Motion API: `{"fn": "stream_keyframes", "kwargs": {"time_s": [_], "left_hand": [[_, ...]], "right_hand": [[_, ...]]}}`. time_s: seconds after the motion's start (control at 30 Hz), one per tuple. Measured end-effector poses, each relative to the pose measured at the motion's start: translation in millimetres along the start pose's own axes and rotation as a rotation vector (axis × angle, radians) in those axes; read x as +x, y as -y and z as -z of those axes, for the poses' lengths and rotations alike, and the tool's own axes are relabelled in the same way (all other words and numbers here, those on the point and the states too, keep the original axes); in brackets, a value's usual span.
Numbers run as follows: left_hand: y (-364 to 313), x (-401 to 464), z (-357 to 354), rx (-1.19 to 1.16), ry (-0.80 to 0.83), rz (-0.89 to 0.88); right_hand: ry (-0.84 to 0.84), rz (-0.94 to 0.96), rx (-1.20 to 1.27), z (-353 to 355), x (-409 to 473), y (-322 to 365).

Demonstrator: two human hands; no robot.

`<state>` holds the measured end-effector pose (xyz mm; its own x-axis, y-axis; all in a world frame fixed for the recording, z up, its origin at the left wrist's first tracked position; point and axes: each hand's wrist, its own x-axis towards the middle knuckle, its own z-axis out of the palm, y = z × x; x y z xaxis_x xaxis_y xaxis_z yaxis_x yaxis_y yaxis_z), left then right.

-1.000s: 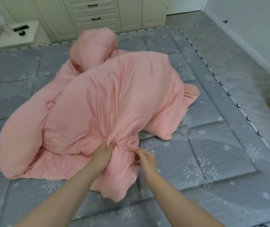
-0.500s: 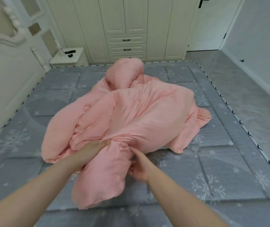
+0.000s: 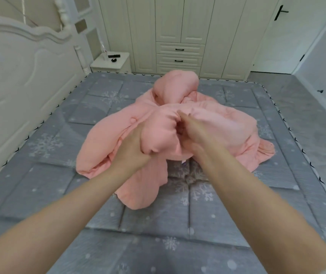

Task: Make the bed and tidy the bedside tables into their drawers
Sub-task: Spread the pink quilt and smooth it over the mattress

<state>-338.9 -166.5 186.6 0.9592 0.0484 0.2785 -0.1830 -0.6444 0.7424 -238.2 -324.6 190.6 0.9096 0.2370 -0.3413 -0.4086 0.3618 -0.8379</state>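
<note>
In the middle of the grey mattress sits a crumpled pink duvet. Left hand grips a bunched fold from below, right hand clutches the same fold from the other side. Nightstand in the far corner has two small dark things on top.

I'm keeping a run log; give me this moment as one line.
left hand: grips pink duvet | right hand: grips duvet | duvet: bunched mid-mattress | bedside table: untidied

Cream wardrobe with two black-handled drawers along the far wall. White door, black handle, at its right.
</note>
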Motion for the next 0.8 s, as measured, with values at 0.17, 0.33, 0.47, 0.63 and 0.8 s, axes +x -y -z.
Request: {"fn": "stream_keyframes", "kwargs": {"time_s": [0.17,0.33,0.47,0.63,0.8], "left_hand": [[33,25,35,-0.071,-0.289,0.452],[46,27,46,-0.101,-0.273,0.502],[46,18,49,-0.154,-0.197,0.516],[46,-11,53,-0.165,0.149,0.452],[99,-30,67,-0.113,0.248,0.794]], "right_hand": [[0.286,0.141,-0.353,4,-14,22],[0.352,0.291,-0.810,22,-24,-14],[0.293,0.326,-1.455,39,-25,-65],[-0.007,0.508,-1.326,24,-25,-97],[0.051,0.496,-1.383,-6,-57,-102]]}}
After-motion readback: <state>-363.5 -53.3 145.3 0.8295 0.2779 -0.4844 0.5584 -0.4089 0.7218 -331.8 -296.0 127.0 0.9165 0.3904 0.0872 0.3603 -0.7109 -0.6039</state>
